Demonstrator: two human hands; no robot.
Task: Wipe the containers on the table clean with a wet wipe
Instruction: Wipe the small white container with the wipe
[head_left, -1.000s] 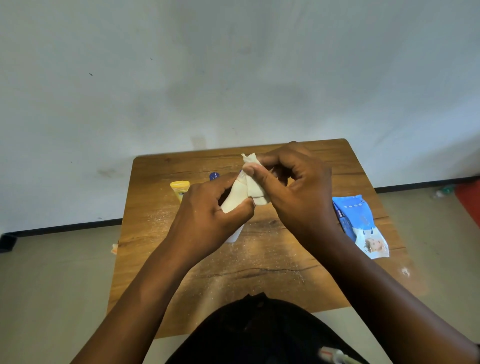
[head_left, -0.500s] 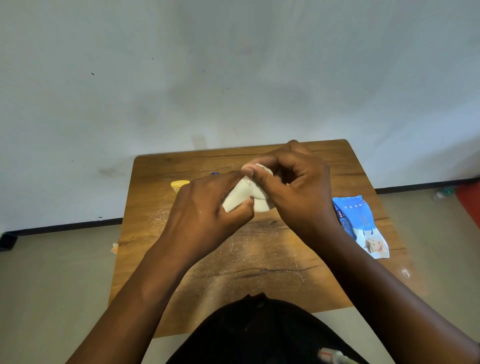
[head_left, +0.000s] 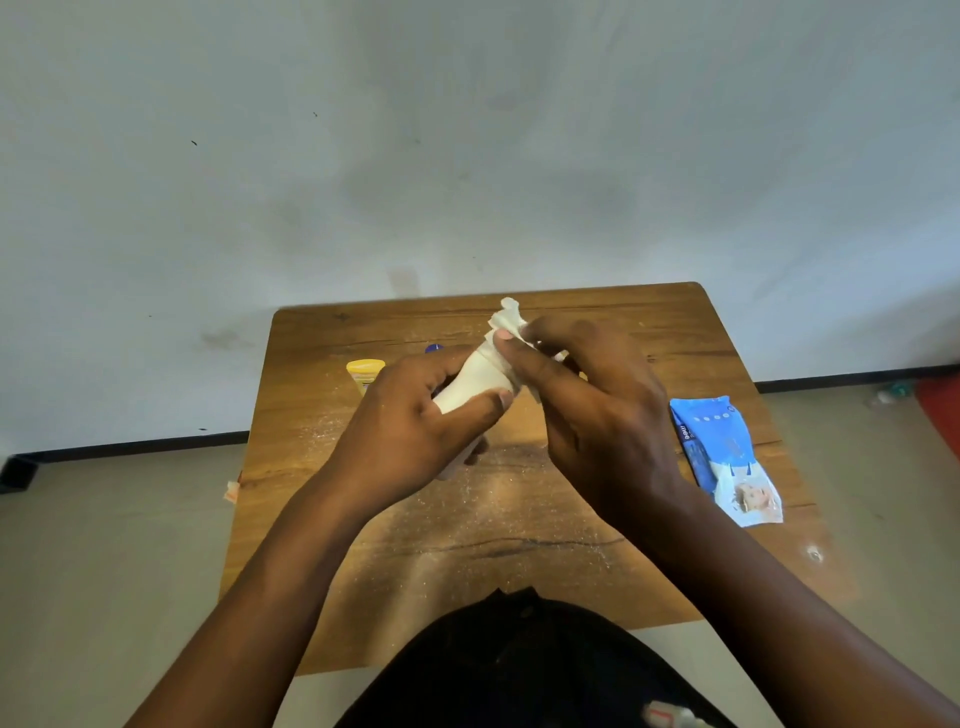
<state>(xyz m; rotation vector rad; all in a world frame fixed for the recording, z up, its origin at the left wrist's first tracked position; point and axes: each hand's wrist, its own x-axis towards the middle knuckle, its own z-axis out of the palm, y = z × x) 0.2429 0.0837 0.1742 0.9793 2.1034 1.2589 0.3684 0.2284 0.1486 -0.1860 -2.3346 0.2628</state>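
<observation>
Left hand is gripping the white tube above the table while right hand is pinching the wipe at its top — best twisting slowly, gripping firmly.

Both arms are reaching forward. The left hand is curling its fingers and thumb tight. The right hand is pinching with its fingertips.

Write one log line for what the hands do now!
left hand: holds white container | right hand: rubs wet wipe on it | wipes pack: on table
</observation>
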